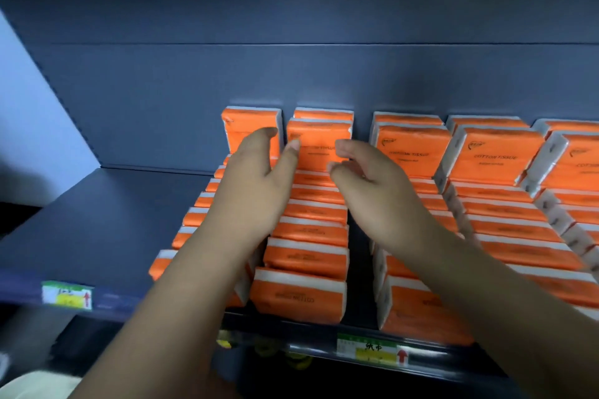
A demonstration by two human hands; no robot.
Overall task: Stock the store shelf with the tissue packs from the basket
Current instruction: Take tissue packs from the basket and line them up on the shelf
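Note:
Orange-and-white tissue packs (303, 254) fill the dark blue shelf (107, 220) in several rows running front to back. At the back, packs stand upright against the rear wall; one upright pack (319, 146) faces me between my hands. My left hand (256, 185) reaches over the left rows, fingers extended, its thumb touching that pack's left edge. My right hand (369, 178) hovers just right of it with fingers loosely curled and nothing in them. The basket is out of view.
The shelf's left third is bare blue board. Price labels sit on the front rail: one label (68, 296) at left, another label (372, 351) at centre. A gap (359, 269) runs between the second and third rows. More packs (518, 236) extend to the right edge.

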